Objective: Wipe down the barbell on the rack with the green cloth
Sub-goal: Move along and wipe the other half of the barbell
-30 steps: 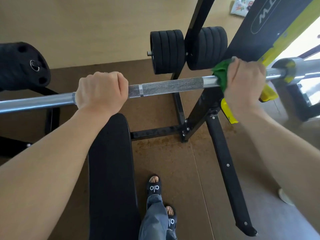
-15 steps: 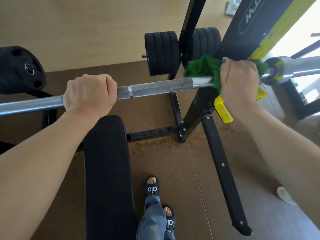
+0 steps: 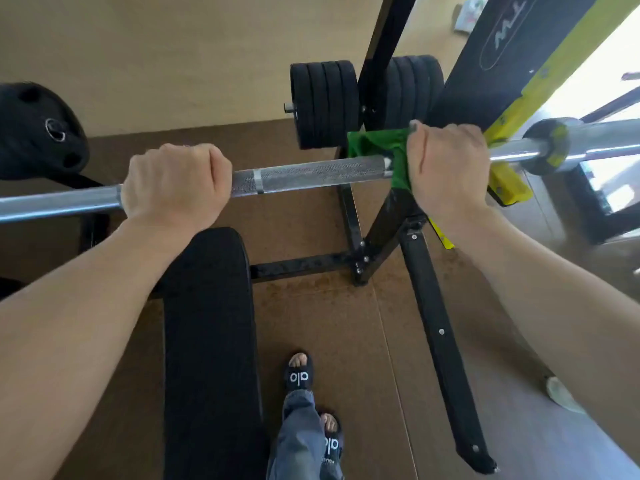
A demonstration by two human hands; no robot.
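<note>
The barbell [image 3: 311, 174] runs across the view from 9 to 3 o'clock above the black bench [image 3: 211, 341]. The left hand [image 3: 176, 181] curls round its bare shaft. At 2 o'clock the right hand [image 3: 446, 168] grips the green cloth [image 3: 377, 147], wrapped on the bar beside the knurling.
</note>
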